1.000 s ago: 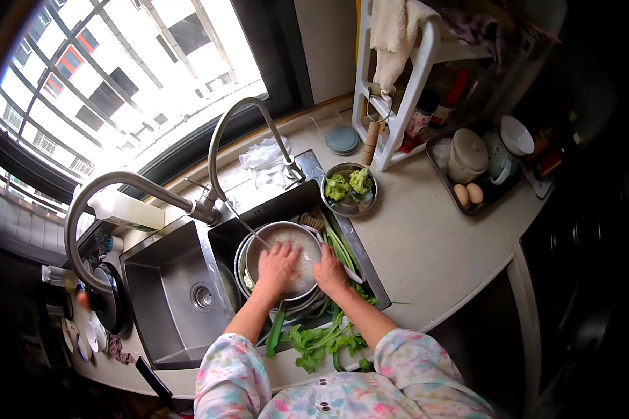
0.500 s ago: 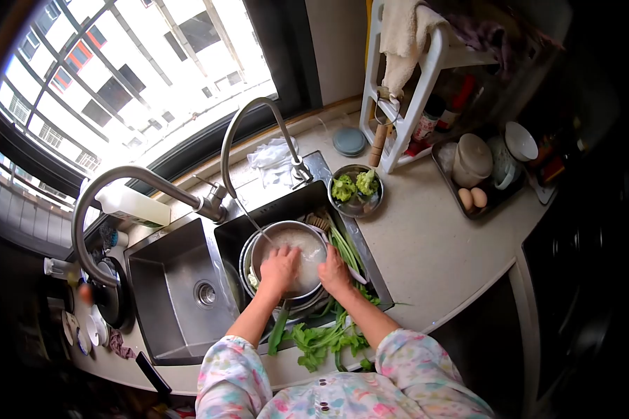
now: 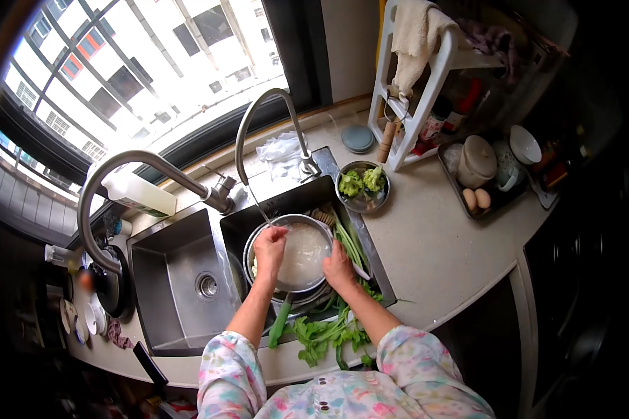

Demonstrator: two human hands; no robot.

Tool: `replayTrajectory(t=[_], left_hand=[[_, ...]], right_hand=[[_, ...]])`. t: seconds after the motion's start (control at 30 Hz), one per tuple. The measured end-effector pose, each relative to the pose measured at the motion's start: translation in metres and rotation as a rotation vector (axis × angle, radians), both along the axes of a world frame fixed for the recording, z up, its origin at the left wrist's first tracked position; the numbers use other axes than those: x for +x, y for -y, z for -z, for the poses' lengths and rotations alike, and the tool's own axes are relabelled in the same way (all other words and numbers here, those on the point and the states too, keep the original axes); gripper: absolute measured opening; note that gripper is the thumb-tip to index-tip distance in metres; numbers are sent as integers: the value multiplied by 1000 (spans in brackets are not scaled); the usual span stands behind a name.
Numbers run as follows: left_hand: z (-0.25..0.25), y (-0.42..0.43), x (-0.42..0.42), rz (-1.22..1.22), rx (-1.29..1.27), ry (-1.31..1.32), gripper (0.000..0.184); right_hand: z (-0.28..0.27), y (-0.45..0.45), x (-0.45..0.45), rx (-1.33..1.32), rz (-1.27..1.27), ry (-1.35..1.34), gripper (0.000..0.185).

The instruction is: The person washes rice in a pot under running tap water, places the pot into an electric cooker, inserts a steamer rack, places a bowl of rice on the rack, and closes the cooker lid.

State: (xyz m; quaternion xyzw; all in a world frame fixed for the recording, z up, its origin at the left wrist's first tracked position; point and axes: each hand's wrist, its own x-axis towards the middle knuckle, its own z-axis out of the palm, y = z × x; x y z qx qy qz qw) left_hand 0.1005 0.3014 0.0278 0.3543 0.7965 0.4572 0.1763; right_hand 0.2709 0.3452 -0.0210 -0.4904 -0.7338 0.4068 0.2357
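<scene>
A round metal pot (image 3: 326, 239) of cloudy, whitish water sits on other vessels in the right sink basin. My right hand (image 3: 337, 267) grips the pot's right rim. Above the pot's left side, my left hand (image 3: 270, 246) is closed with its fingers curled in; what it holds, if anything, is hidden. A thin stream falls from the slim curved faucet (image 3: 243, 143) near my left fingers. Beside the pot lie green stalks (image 3: 349, 241), and leafy greens (image 3: 321, 340) spread over the sink's front edge. A green handle (image 3: 280, 322) sticks out below the pot.
On the left is the second sink basin (image 3: 171, 293) under a thick curved faucet (image 3: 94, 188). A metal bowl with broccoli (image 3: 351, 184) stands at the sink's back right corner. Farther right, a dark tray (image 3: 479, 208) holds eggs (image 3: 476, 200) and a lidded pot, near a white rack (image 3: 424, 115).
My left hand has risen out of the cloudy water toward the pot's left rim and closed. My right hand stays on the right rim. The whole view has shifted slightly.
</scene>
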Motion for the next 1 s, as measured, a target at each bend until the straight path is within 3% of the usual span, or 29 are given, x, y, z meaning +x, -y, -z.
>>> replayTrajectory(t=[0.03,0.13,0.23,0.37,0.47,0.5,0.6,0.63,0.7,0.8,0.97,1.0], left_hand=[[0,0,1,-5,32,-107,16],[-18,-1,9,-74,34,-57,16],[-26,11,14,-43,-243,-71,16],[-27,39,19,-169,-43,-488,28],[-8,63,26,-360,-96,-349,31],[-5,70,29,-362,-236,-204,33],[0,77,33,-341,-234,635,34],[6,80,34,-290,-84,726,37],[7,80,36,-343,-88,827,38],[-6,77,42,-452,-4,960,37],[-7,89,37,-484,28,1012,36],[-10,91,35,-484,42,1051,36]], right_hand=[[-1,-1,0,-4,-6,5,42],[-4,-1,1,-14,-11,8,43],[-5,-1,0,-35,-2,-2,42],[5,-2,0,-67,27,-40,41],[5,-5,0,-102,34,-51,41],[3,-7,-1,-119,35,-44,41],[-9,-12,-1,-96,-1,8,38],[-13,-13,-2,-55,-22,12,36],[-22,-18,-4,33,-71,17,33],[-89,-33,-17,115,-149,216,30],[-102,-95,-57,746,-145,164,37],[-102,-107,-67,881,-137,230,29]])
